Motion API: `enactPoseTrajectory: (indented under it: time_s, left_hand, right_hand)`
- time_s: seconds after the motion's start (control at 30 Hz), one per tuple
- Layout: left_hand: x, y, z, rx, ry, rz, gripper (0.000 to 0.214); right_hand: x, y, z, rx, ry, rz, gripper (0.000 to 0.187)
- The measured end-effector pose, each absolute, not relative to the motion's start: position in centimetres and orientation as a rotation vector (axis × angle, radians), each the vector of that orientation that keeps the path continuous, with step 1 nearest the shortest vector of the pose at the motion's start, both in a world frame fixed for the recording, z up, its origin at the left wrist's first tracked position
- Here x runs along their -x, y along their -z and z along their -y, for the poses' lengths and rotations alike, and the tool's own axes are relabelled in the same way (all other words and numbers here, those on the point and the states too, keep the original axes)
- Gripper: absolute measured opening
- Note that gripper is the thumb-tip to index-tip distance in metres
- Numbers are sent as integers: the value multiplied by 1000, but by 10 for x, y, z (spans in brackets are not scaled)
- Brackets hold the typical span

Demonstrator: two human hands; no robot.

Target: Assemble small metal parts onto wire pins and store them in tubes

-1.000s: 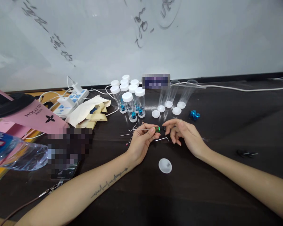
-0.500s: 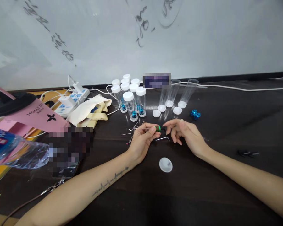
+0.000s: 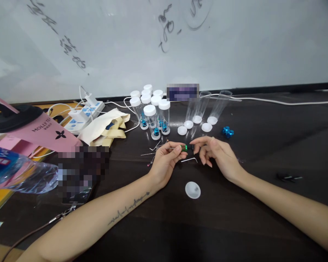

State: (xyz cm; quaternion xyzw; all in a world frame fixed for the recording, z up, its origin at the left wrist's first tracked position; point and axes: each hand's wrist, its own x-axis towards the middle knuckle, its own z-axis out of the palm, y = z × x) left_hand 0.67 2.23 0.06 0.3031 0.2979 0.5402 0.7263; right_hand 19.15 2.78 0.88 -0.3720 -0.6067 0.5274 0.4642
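Observation:
My left hand (image 3: pixel 165 162) rests on the dark table and pinches a small green part (image 3: pixel 184 147) between thumb and forefinger. My right hand (image 3: pixel 217 154) meets it from the right, fingertips closed on the dark end of the same part. A thin metal hex key (image 3: pixel 189 159) lies on the table just under both hands. More thin metal pins (image 3: pixel 152 150) lie scattered left of my left hand. A white cap (image 3: pixel 192 190) lies upturned on the table nearer to me.
Capped clear vials with blue parts (image 3: pixel 153 116) stand behind the hands, beside open tubes (image 3: pixel 207 105) and loose white caps (image 3: pixel 182 130). Blue parts (image 3: pixel 227 132) lie at right. A pink bag (image 3: pixel 41 131), a water bottle (image 3: pixel 19 171), a power strip (image 3: pixel 83 112) and a cloth pouch (image 3: pixel 105 127) crowd the left.
Both hands stay pinched on the green part with almost no shift; the view has drifted slightly.

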Motion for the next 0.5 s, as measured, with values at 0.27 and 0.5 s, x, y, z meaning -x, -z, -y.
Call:
enactPoseTrajectory:
  time_s: [0.27,0.5]
  left_hand:
    - [-6,-1,-22,-674,-1195,-662,8]
    - [-6,-1,-22,-679,-1193,-663,8]
  right_hand:
    - [-191,-10,-26,941,-1249,1482,44]
    - [-192,-8,-27,947,-1230,1506,46]
